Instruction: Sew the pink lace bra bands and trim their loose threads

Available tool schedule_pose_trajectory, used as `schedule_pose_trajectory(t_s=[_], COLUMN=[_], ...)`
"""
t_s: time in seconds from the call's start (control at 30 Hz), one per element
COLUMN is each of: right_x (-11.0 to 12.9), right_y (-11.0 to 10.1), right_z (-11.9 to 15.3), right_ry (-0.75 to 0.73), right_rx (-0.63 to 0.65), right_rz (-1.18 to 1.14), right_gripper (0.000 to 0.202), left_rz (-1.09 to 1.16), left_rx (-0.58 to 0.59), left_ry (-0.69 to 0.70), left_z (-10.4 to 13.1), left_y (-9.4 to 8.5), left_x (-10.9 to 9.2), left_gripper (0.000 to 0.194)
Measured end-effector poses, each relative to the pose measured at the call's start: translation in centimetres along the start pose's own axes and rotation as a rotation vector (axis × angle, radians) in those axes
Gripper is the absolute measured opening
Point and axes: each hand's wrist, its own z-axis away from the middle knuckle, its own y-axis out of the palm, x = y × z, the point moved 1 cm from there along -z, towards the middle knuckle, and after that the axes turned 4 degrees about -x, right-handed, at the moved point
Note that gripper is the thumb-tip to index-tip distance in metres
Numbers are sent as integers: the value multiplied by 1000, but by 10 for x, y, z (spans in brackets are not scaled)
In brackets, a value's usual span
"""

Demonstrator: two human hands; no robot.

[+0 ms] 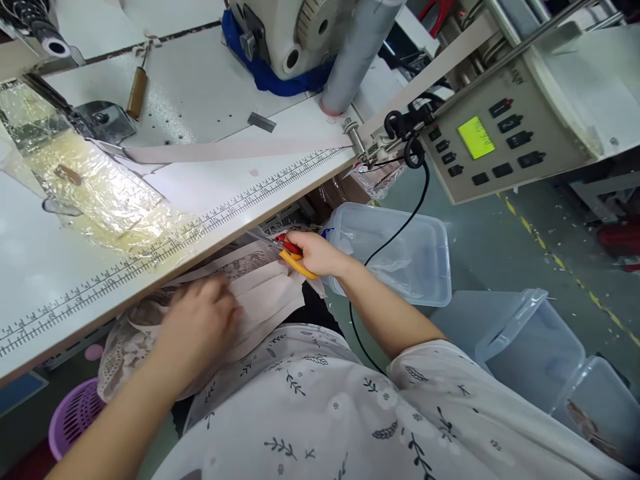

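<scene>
My right hand [320, 253] is closed around scissors [297, 262] with orange and red handles. Their blades point left, toward the table edge, above the fabric. Pale lace fabric [253, 263] with smooth light bands lies across my lap, partly under the table edge. Over its left part is my left hand [205, 327], blurred by motion, with the fingers bent downward. Whether it grips the fabric cannot be made out. More of the lace [123, 360] hangs down at the left, beside my left forearm.
The white table [200, 190] carries a printed ruler along its edge, a sewing machine [280, 40], a wooden-handled tool [137, 90] and a pale strip [240, 148]. A control box [500, 133] is at right. Below are clear plastic bins [435, 267], a black cable [367, 260] and a purple basket [75, 413].
</scene>
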Motion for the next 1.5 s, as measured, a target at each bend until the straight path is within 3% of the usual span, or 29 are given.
schedule_pose_trajectory(t_s=[0.1, 0.23, 0.47, 0.6, 0.7, 0.8, 0.97, 1.23, 1.37, 1.5], right_x=[7, 9, 1, 0, -1, -3, -2, 2, 4, 5], right_y=[-8, -20, -26, -26, -26, -24, -22, -21, -21, -21], right_z=[4, 8, 11, 15, 18, 20, 22, 22, 22, 23], right_ry=[-31, -86, -58, -63, -37, 11, 57, 130, 167, 174], right_rx=[48, 88, 40, 50, 65, 78, 93, 89, 87, 93], right_rz=[9, -10, -76, -141, -180, -215, -197, -358, -412, -490], right_gripper=[30, 30, 33, 32, 27, 24, 25, 23, 26, 31], left_rz=[-7, 71, -25, -52, -70, -31, 20, 5, 52, 157], left_rx=[-51, -76, -204, -185, -271, -346, -275, -251, -296, -387], left_ry=[67, 89, 44, 95, 148, 124, -3, -53, -15, 120], left_z=[-25, -39, -30, -25, -18, -11, -6, -7, -6, -2], left_y=[8, 21, 26, 27, 30, 34, 40, 40, 43, 49], left_x=[-30, -42, -51, -61, -66, -68, -66, -64, -64, -60], left_gripper=[21, 18, 21, 20, 25, 27, 31, 28, 28, 22])
